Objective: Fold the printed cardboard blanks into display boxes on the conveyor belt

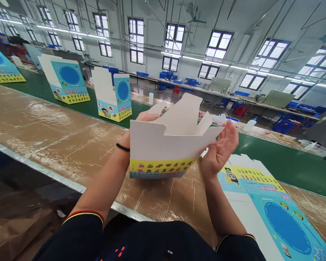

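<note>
A partly folded cardboard box (165, 148), white inside with a yellow and blue printed strip, is tilted in front of me above the table. Its top flaps stand up loose. My left hand (149, 116) grips the box's left side, and some of its fingers are hidden behind the cardboard. At the right end of the box, my right hand (220, 148) touches the edge of a flap, its fingers stretched out and the palm partly showing. To the right, flat printed box blanks (271, 206) lie on the table, below my right forearm.
Printed boxes with raised flaps stand at the left on the green belt, among them a near one (112, 95) and a farther one (66, 79). Across the belt (263, 148) are a white squeeze bottle (250, 124) and another bottle (151, 98). The brown table (70, 134) has a metal edge.
</note>
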{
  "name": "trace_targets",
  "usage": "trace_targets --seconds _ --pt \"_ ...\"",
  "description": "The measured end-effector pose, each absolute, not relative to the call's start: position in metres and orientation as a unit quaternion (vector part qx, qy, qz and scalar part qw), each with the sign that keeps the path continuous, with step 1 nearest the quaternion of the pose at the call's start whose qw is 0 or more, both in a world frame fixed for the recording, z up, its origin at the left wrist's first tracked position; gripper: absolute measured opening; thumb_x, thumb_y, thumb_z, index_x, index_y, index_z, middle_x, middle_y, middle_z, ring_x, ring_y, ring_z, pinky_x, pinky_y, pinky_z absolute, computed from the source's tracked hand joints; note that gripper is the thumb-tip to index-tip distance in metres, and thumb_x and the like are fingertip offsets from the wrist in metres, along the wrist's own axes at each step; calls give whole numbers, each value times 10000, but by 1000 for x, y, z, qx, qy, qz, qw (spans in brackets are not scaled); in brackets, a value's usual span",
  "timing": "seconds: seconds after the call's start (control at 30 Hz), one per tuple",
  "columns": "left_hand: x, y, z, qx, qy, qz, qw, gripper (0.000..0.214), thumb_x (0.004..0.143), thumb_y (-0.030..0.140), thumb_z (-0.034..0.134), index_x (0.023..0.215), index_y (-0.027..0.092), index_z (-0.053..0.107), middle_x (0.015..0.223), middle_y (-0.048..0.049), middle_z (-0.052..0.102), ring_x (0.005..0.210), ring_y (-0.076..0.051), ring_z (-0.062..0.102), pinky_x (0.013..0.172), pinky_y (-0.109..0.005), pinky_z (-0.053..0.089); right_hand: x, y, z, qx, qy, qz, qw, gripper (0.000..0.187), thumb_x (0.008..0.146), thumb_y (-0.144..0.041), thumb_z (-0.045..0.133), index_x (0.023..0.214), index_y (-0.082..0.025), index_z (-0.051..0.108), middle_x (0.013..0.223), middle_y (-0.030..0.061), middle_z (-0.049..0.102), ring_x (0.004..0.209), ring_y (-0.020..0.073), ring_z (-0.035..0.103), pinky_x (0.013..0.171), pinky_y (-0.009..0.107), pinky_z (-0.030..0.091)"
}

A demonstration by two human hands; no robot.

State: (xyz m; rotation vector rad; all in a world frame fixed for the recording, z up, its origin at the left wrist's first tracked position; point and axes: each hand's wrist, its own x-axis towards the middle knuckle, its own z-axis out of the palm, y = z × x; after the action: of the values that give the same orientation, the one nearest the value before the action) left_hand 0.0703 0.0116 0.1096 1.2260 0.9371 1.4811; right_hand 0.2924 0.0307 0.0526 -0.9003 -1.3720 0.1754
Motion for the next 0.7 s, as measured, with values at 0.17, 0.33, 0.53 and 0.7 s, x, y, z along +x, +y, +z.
trace_targets --seconds 0.17,0.33,0.53,0.7 --pt "71 43 88 464 427 605 486 428 611 470 782 891 182 635 773 -33 611 664 -179 550 594 -306 435 291 21 82 -459 -682 -178 540 697 988 -545 112 1618 -263 204 1586 68 326 1612 177 219 1394 457 241" --pt "58 59 55 460 504 612 401 488 494 406 733 901 157 634 865 -26 616 736 -153 532 609 -254 403 265 27 101 -469 -869 21 154 678 1006 -568 140 1286 -206 642 1261 90 629 1271 170 539 1277 409 308" --pt "37 46 29 427 449 649 441 836 519 571 776 1217 142 611 1247 -138 648 1151 -313 613 962 -383 518 229 55 92 -425 -900 56 -76 642 1025 -491 95 1307 -190 586 1286 103 613 1184 205 584 1044 351 396" --pt "40 34 31 534 389 588 467 1098 460 920 744 1265 181 633 1298 -157 633 1268 -376 571 1009 -435 519 219 68 77 -323 -906 169 -216 649 1018 -498 122 1326 -189 601 1400 71 559 1223 224 569 1058 361 419"
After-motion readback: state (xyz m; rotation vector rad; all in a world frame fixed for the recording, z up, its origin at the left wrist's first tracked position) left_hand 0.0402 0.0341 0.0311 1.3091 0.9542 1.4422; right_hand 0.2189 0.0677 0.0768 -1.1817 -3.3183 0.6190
